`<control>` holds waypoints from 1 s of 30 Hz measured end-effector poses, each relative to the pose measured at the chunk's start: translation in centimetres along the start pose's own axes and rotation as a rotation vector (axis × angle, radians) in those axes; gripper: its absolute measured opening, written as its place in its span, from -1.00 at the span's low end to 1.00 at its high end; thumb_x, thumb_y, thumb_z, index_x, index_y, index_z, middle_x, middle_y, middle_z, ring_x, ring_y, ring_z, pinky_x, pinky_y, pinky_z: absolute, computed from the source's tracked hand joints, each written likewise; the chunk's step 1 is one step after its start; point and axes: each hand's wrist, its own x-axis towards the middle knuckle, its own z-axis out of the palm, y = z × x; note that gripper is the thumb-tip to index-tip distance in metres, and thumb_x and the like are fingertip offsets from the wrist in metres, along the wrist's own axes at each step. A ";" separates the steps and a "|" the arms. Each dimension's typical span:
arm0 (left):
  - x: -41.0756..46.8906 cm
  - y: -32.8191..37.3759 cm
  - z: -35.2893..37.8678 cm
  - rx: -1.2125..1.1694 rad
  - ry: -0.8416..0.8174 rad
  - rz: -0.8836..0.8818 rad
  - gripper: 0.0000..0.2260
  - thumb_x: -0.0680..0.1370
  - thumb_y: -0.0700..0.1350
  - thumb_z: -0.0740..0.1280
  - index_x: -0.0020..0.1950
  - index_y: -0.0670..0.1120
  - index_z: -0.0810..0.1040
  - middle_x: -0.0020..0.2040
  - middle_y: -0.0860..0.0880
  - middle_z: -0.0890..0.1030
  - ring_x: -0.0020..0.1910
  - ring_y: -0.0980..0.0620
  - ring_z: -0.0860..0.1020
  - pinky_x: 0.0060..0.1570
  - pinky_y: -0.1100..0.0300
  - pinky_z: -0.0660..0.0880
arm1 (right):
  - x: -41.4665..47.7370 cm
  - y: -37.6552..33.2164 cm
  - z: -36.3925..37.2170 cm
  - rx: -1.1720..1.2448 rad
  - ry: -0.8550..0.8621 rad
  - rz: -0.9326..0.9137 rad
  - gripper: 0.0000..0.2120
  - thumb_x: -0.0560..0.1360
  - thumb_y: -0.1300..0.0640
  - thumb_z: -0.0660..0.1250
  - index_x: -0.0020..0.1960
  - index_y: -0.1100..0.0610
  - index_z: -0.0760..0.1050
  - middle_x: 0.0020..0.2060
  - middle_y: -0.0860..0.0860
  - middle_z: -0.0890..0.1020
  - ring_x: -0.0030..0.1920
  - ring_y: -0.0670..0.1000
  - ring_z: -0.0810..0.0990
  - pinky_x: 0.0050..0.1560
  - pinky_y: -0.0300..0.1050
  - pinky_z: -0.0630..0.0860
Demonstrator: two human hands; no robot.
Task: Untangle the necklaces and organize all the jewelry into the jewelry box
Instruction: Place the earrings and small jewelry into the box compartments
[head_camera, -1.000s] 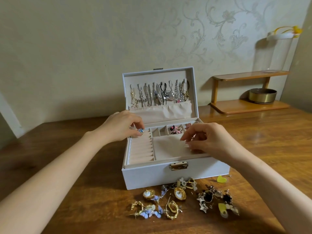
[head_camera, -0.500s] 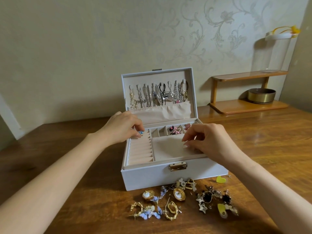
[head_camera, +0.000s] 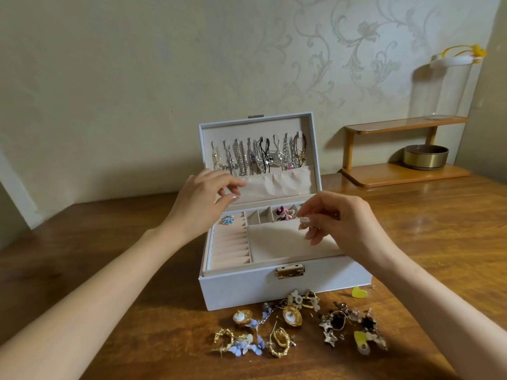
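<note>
1. Jewelry box (head_camera: 247,292) stands open on the wooden table (head_camera: 82,215), its lid upright and necklaces (head_camera: 258,157) hanging in a row inside it.
2. Left hand (head_camera: 203,204) hovers over the box's back left corner, fingers loose and slightly spread, holding nothing.
3. Blue ring (head_camera: 228,220) sits in the topmost ring slot, just below and in front of that hand, not touching it.
4. Right hand (head_camera: 343,220) hangs over the right side of the tray, thumb and fingertips pinching a small silvery piece (head_camera: 301,219), too small to identify.
5. Pink and black pieces (head_camera: 282,212) lie in a rear compartment, just left of the right hand's fingertips.
6. Loose earrings (head_camera: 288,325) lie scattered on the table in front of the box, between the two forearms and well apart from both hands.
7. Yellow heart (head_camera: 359,292) lies beside the box's front right corner.
</note>
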 end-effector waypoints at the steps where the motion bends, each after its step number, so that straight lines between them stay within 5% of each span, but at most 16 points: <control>1: 0.0 0.9 -0.1 -0.064 -0.030 0.009 -0.80 0.51 -0.18 0.36 0.12 -0.02 0.60 -0.08 0.13 0.59 -0.15 0.17 0.47 -0.04 0.20 0.37 | 0.0 -0.1 -0.1 0.040 -0.024 0.008 -0.78 0.46 0.43 0.33 -0.13 0.14 0.61 -0.32 0.09 0.67 -0.38 -0.02 0.65 -0.30 -0.24 0.59; 4: -0.5 3.7 -0.2 -0.264 -0.226 0.011 -0.80 0.50 -0.15 0.38 0.11 -0.02 0.58 -0.07 0.15 0.58 -0.13 0.23 0.50 -0.09 0.44 0.38 | 0.1 -0.3 -0.2 0.109 -0.073 0.026 -0.78 0.40 0.45 0.38 -0.08 0.18 0.62 -0.28 0.05 0.69 -0.33 -0.04 0.65 -0.28 -0.26 0.58; 8: -1.5 6.4 0.5 -0.418 -0.360 -0.030 -0.77 0.45 -0.10 0.43 0.09 -0.03 0.56 -0.09 0.14 0.58 -0.17 0.30 0.50 -0.17 0.47 0.39 | 0.0 -0.3 0.1 0.118 -0.059 0.032 -0.81 0.35 0.43 0.44 -0.18 0.18 0.56 -0.31 0.10 0.68 -0.35 0.01 0.64 -0.33 -0.21 0.58; 13: -1.8 7.6 1.1 -0.473 -0.290 -0.052 -0.83 0.45 -0.25 0.43 0.01 -0.13 0.55 -0.14 0.04 0.60 -0.20 0.28 0.51 -0.22 0.42 0.42 | -0.1 -0.7 0.2 0.103 -0.110 -0.022 -0.83 0.34 0.36 0.47 -0.25 0.10 0.63 -0.37 0.10 0.65 -0.40 -0.05 0.58 -0.34 -0.24 0.55; 19: -1.8 7.7 1.2 -0.508 -0.259 -0.068 -0.80 0.43 -0.31 0.44 -0.01 -0.13 0.53 -0.22 0.05 0.59 -0.25 0.24 0.53 -0.23 0.39 0.46 | -0.3 -0.5 0.6 0.141 -0.184 -0.032 -0.76 0.37 0.46 0.42 -0.13 0.19 0.47 -0.29 0.14 0.61 -0.34 0.07 0.64 -0.29 -0.12 0.60; 22: -1.8 7.3 1.2 -0.526 -0.230 -0.080 -0.81 0.43 -0.28 0.44 -0.04 -0.08 0.51 -0.22 -0.02 0.59 -0.24 0.09 0.58 -0.19 0.24 0.53 | -0.1 -0.4 0.6 0.137 -0.169 -0.043 -0.73 0.31 0.45 0.47 -0.13 0.17 0.50 -0.26 0.09 0.62 -0.28 0.00 0.59 -0.20 -0.11 0.58; 30: -2.1 6.8 1.2 -0.375 -0.189 0.065 -0.80 0.46 -0.18 0.43 0.04 -0.01 0.53 -0.23 0.10 0.57 -0.23 0.14 0.58 -0.27 0.36 0.49 | -0.1 -0.3 0.6 0.223 -0.082 -0.061 -0.78 0.33 0.43 0.46 -0.19 0.18 0.51 -0.29 0.14 0.66 -0.29 0.03 0.63 -0.23 -0.15 0.59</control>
